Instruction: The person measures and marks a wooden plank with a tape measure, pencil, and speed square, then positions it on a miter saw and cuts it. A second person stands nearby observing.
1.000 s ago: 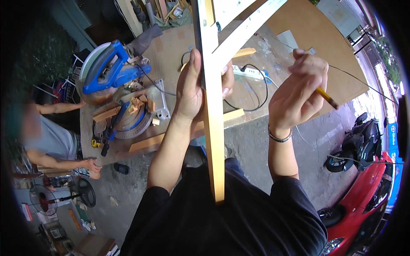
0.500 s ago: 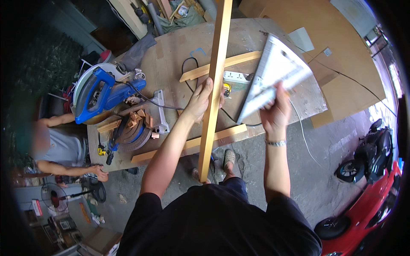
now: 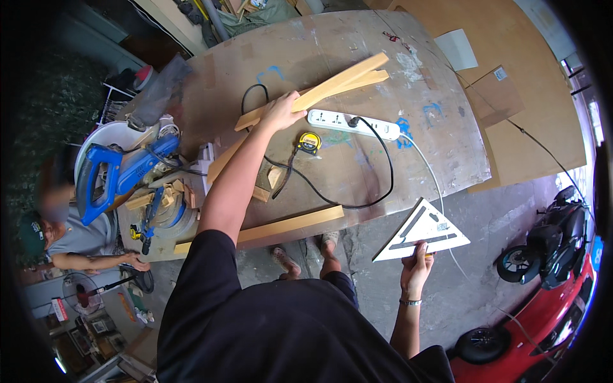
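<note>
My left hand [image 3: 284,112] is closed on a pale wooden strip [image 3: 351,72], laid at an angle with another strip [image 3: 373,77] toward the back of the worktable [image 3: 313,35]. Just right of it lie a white power strip [image 3: 386,127] with a black plug and a yellow-and-black tape measure [image 3: 309,142]. My right hand [image 3: 416,268], low beyond the table's front edge, grips a white triangular square [image 3: 434,230]; a small yellow piece, perhaps a pencil, shows among its fingers. A longer strip [image 3: 274,228] lies along the front edge.
A blue mitre saw [image 3: 108,179] with wood offcuts [image 3: 175,195] occupies the table's left, beside another person [image 3: 83,236]. Cords cross the table. A brown board [image 3: 523,147] stands beyond the right end. A scooter [image 3: 539,236], red car [image 3: 530,319] and standing fan [image 3: 83,293] surround the area.
The wooden piece I held upright has gone down onto the table under my left hand, which reached forward. My right hand, with the triangle, has dropped down and toward my body.
</note>
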A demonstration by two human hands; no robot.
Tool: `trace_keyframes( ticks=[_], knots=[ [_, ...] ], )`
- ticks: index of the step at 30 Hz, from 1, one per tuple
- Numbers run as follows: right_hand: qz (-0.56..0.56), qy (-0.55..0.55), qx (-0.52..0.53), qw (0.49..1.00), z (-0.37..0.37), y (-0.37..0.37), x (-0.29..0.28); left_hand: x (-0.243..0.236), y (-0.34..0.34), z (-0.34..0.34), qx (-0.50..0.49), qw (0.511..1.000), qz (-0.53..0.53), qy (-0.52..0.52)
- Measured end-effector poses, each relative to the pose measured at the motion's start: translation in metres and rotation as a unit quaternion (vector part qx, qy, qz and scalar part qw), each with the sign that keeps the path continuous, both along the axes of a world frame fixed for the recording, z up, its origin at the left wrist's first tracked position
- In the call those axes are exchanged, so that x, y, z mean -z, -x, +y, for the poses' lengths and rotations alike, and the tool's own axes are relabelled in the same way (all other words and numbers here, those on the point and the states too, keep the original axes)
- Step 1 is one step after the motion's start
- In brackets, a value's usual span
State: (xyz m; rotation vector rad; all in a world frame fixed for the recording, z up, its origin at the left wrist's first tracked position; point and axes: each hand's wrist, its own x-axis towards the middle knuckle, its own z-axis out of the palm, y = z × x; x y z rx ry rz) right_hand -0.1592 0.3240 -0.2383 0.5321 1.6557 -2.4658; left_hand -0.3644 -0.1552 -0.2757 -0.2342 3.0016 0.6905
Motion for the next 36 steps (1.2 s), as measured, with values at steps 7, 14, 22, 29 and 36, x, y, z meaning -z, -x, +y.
trace_keyframes(
  ticks=[7, 14, 22, 29, 36],
  knots=[
    [-0.013, -0.035, -0.007, 0.999, -0.002, 0.024, -0.002, 0.054, 0.014, 0.014, -0.029, 0.993, 0.116, -0.017],
    [-0.006, -0.048, -0.026, 0.998, -0.026, 0.04, -0.001, 0.037, -0.132, 0.031, -0.098, 0.926, 0.346, -0.118],
    [-0.024, -0.023, -0.105, 0.994, -0.086, 0.033, 0.006, 0.01, -0.408, -0.013, -0.102, 0.99, 0.085, 0.042],
    [-0.019, 0.036, -0.141, 0.989, -0.163, -0.01, -0.014, 0.051, -0.467, -0.071, -0.042, 0.993, -0.08, -0.078],
    [0.033, 0.078, -0.145, 0.986, -0.202, -0.083, -0.064, -0.014, -0.472, -0.022, -0.029, 0.86, -0.116, -0.496]
  ],
)
